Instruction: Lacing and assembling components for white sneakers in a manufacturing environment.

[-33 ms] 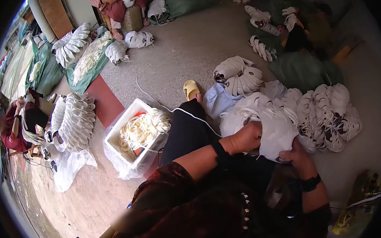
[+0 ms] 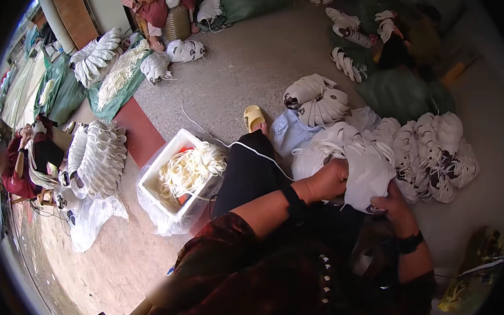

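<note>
In front of my lap is a white shoe upper (image 2: 369, 170), its toe end toward me and a dark patch at its near edge. My right hand (image 2: 389, 205) grips that near end, thumb on top. My left hand (image 2: 329, 179) is closed in a fist against the upper's left side; whatever its fingers pinch is hidden. Just beyond both hands lies a pile of white shoe uppers (image 2: 338, 134). To the left, a white foam box (image 2: 150, 185) lined with clear plastic holds a tangle of cream laces (image 2: 192, 168).
Rows of laced uppers (image 2: 430, 152) lie right. A blue cloth (image 2: 290, 133) is by my yellow slipper (image 2: 253, 117). A white cord (image 2: 216, 138) crosses the floor and my leg. Other people sit at left (image 2: 19, 166) and far back (image 2: 153, 7), near stacked uppers (image 2: 99, 158).
</note>
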{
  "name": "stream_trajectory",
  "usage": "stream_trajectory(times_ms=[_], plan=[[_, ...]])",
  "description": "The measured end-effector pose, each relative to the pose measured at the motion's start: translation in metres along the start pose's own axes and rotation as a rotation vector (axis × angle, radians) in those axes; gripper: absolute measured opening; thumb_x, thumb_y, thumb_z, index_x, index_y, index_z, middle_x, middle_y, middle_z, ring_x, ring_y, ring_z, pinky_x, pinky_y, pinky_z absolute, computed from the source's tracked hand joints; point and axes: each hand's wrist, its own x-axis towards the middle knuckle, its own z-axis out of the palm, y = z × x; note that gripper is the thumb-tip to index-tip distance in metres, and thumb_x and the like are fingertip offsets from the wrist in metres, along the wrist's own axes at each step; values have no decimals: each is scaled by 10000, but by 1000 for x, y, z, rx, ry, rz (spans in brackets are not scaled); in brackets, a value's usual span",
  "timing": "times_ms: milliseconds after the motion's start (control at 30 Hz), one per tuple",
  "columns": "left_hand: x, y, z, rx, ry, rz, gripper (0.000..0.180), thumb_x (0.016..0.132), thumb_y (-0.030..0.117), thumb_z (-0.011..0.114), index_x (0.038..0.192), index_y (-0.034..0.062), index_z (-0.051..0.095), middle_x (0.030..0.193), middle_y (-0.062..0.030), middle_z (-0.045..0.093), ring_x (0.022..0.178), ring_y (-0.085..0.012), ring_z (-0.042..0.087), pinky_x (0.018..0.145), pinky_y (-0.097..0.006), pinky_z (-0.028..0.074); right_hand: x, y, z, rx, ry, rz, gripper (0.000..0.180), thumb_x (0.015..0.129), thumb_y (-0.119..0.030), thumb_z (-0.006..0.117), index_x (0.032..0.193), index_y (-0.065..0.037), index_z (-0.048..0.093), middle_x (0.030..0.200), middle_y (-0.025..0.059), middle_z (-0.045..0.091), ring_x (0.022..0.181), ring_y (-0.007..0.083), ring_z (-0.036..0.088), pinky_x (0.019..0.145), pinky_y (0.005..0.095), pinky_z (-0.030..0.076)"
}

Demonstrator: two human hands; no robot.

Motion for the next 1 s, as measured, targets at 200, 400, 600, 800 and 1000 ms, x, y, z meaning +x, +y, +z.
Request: stream_trajectory(times_ms=[200,400,600,800,1000], plan=[[-7,35,-7,624,262,206,165,577,32,580,722,-34,539,895,-156,519,820,-311,531,738,-378,447,3,1,10,-49,160,-177,597,646,-166,704,1165,41,494,1073,92,571,965,187,538,850,291,419],[-12,19,-24,582,406,106,199,681,59,555,874,11,561,963,-119,550,946,-310,504,835,-396,375,0,-22,17,-407,-24,-186,420,672,-239,737,958,44,616,927,101,628,865,156,574,792,286,437],[-12,1,-25,336,417,77,312,715,152,648,998,28,606,1015,-145,595,962,-328,538,886,-388,381,-2,-16,53,-909,-247,-381,407,651,-282,737,922,4,630,941,187,617,934,356,567,852,389,433],[-32,-16,-47,-1069,502,-395,208,870,157,558,1034,41,610,1033,-69,612,952,-171,553,863,-296,410,31,-33,68,-1287,-218,-327,385,643,-376,676,750,-8,638,716,171,621,697,348,606,658,419,480],[0,80,-54,-77,400,146,162,876,98,486,992,10,558,911,-74,578,850,-175,554,790,-291,420,46,-42,69,-1374,-251,-241,372,646,-374,666,823,-47,644,762,122,640,736,299,626,673,393,493]])
